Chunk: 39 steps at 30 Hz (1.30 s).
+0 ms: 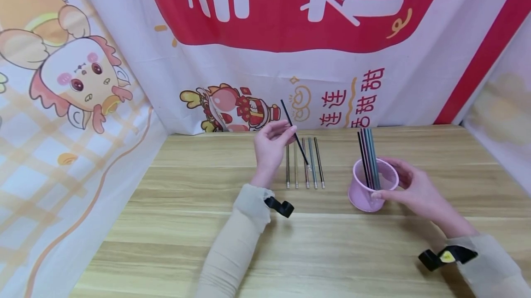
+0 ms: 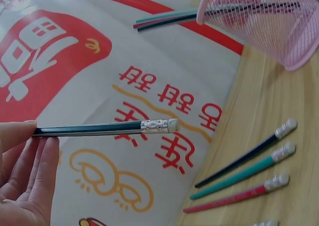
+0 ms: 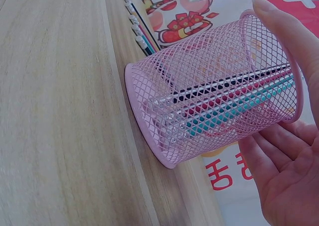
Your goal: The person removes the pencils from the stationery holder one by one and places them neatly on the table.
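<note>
Printed white cloth (image 1: 249,65) hangs behind a wood-grained table (image 1: 166,229).

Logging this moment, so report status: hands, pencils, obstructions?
Left hand pinching dark pencil. Right hand gripping pink mesh cup, pencils inside. Nothing visibly in the way.

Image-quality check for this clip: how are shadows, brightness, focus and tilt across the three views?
Head view: bright, with soft shadows on the tabletop; left wrist view: a little dimmer, but the held pencil reads clearly; right wrist view: strongly tilted, yet the mesh of the pink cup is legible.
</note>
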Each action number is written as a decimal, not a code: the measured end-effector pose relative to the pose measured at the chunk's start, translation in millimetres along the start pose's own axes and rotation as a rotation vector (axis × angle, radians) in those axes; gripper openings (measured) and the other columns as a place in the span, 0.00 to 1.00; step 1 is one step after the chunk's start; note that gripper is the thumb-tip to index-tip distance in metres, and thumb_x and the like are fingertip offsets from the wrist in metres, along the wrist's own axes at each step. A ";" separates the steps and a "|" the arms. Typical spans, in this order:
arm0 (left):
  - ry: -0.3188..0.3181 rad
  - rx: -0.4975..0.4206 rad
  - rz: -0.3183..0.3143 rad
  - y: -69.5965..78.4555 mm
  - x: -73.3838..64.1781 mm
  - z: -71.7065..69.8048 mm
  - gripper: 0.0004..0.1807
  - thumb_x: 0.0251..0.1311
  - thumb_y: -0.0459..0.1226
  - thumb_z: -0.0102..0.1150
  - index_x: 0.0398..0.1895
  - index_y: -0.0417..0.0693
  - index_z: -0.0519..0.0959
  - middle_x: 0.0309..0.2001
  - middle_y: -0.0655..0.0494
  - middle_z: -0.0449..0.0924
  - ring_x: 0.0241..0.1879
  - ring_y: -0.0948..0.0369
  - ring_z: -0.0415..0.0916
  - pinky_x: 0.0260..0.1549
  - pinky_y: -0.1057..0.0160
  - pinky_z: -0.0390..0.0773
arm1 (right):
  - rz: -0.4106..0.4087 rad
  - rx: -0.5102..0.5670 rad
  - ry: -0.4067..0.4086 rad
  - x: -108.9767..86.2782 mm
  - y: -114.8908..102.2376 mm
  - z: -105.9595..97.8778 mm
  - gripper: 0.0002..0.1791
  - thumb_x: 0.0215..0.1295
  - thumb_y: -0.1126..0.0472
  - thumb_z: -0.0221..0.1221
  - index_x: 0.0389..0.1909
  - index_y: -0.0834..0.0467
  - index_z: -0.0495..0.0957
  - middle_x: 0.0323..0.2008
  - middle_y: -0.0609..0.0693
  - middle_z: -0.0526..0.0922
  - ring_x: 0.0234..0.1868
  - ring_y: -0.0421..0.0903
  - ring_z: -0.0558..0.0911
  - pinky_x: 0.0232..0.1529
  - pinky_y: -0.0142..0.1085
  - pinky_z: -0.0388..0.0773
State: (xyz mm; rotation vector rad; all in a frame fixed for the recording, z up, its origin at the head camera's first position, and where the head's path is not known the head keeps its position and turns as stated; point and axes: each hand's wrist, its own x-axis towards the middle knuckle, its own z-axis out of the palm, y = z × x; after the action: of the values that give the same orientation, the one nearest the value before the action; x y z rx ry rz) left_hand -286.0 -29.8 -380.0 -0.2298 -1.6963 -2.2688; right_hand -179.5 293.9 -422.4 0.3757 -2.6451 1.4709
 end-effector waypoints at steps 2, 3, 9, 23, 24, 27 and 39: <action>0.009 0.010 -0.010 -2.3 1.4 -5.6 0.13 0.56 0.26 0.73 0.45 0.36 0.84 0.39 0.44 0.86 0.35 0.56 0.85 0.39 0.55 0.88 | -0.004 0.000 0.000 0.1 0.5 0.0 0.43 0.56 0.59 0.77 0.71 0.58 0.68 0.63 0.59 0.75 0.57 0.32 0.73 0.53 0.15 0.68; 0.013 0.019 -0.013 -3.3 2.1 -8.0 0.14 0.56 0.26 0.73 0.45 0.36 0.84 0.39 0.44 0.86 0.35 0.56 0.85 0.39 0.55 0.88 | -0.004 -0.001 0.001 0.0 0.7 0.0 0.44 0.56 0.59 0.77 0.72 0.58 0.68 0.63 0.59 0.75 0.57 0.32 0.73 0.53 0.15 0.68; 0.032 0.074 -0.037 -9.0 6.4 -20.4 0.15 0.55 0.26 0.74 0.46 0.34 0.85 0.39 0.44 0.86 0.35 0.55 0.86 0.38 0.56 0.88 | -0.006 0.004 -0.001 0.4 1.3 -0.2 0.44 0.56 0.59 0.77 0.72 0.58 0.67 0.64 0.59 0.75 0.58 0.32 0.73 0.53 0.15 0.68; -0.021 0.254 -0.087 -18.5 18.4 -41.3 0.15 0.57 0.29 0.74 0.48 0.38 0.86 0.39 0.48 0.87 0.39 0.54 0.86 0.39 0.60 0.87 | 0.004 -0.001 0.000 1.2 -1.0 0.0 0.44 0.56 0.58 0.77 0.72 0.59 0.67 0.64 0.60 0.75 0.57 0.32 0.73 0.53 0.15 0.68; -0.027 0.271 -0.095 -18.8 19.6 -42.8 0.15 0.57 0.30 0.74 0.48 0.38 0.86 0.39 0.49 0.87 0.40 0.55 0.86 0.39 0.61 0.87 | 0.001 0.000 0.000 1.4 -1.0 -0.1 0.44 0.56 0.58 0.77 0.72 0.59 0.67 0.64 0.60 0.75 0.57 0.32 0.73 0.53 0.15 0.68; -0.040 0.311 -0.120 -20.2 23.6 -47.3 0.14 0.58 0.30 0.73 0.48 0.40 0.87 0.40 0.49 0.87 0.40 0.55 0.86 0.39 0.62 0.87 | -0.010 0.005 0.000 1.7 -1.1 -0.3 0.44 0.55 0.59 0.77 0.72 0.59 0.68 0.63 0.60 0.75 0.57 0.31 0.73 0.53 0.15 0.69; -0.055 0.398 -0.314 -27.9 38.1 -58.1 0.14 0.60 0.28 0.71 0.49 0.42 0.87 0.39 0.48 0.87 0.41 0.48 0.86 0.36 0.63 0.87 | -0.024 0.023 0.001 0.7 -2.6 0.5 0.44 0.55 0.60 0.77 0.71 0.62 0.68 0.63 0.61 0.75 0.57 0.30 0.74 0.54 0.16 0.69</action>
State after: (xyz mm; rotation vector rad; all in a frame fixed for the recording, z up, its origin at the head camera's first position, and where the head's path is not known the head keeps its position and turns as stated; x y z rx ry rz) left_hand -328.2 -83.5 -410.7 0.0681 -2.3029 -2.0721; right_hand -179.4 292.1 -420.4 0.4069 -2.6154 1.4952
